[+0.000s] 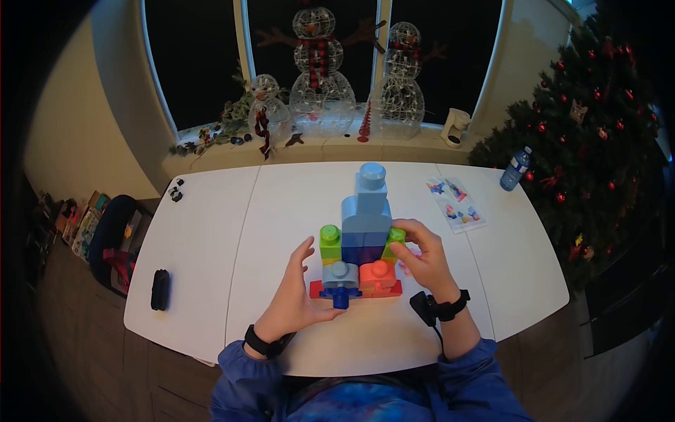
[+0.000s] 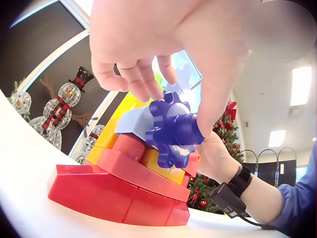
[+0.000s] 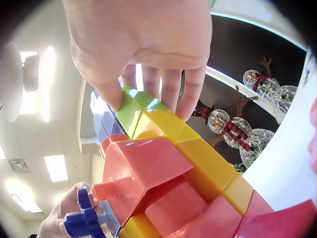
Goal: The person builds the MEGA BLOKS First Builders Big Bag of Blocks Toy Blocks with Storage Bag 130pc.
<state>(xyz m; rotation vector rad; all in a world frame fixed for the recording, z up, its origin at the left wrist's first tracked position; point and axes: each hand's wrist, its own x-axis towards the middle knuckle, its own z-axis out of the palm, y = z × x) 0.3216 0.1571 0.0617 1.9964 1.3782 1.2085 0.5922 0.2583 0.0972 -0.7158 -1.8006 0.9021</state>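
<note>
A toy tower of large plastic building blocks (image 1: 365,216) stands on the white table, light blue at the top, with red blocks (image 2: 94,193) at its base. My right hand (image 1: 425,260) pinches the green block (image 3: 130,110) on the tower's right side between thumb and fingers. At the lower front left, a dark blue gear (image 2: 171,130) sits on a grey-blue block (image 1: 340,271). The thumb of my left hand (image 1: 292,302) touches the gear's knob, its other fingers spread loosely beside the tower. Next to the gear is a coral block (image 3: 143,161) with a small peg.
A printed sheet with pictures of block models (image 1: 457,204) lies at the back right, near a water bottle (image 1: 516,169). A black case (image 1: 160,290) rests on the left. Wire snowmen (image 1: 322,77) stand by the window, a decorated tree (image 1: 576,133) to the right.
</note>
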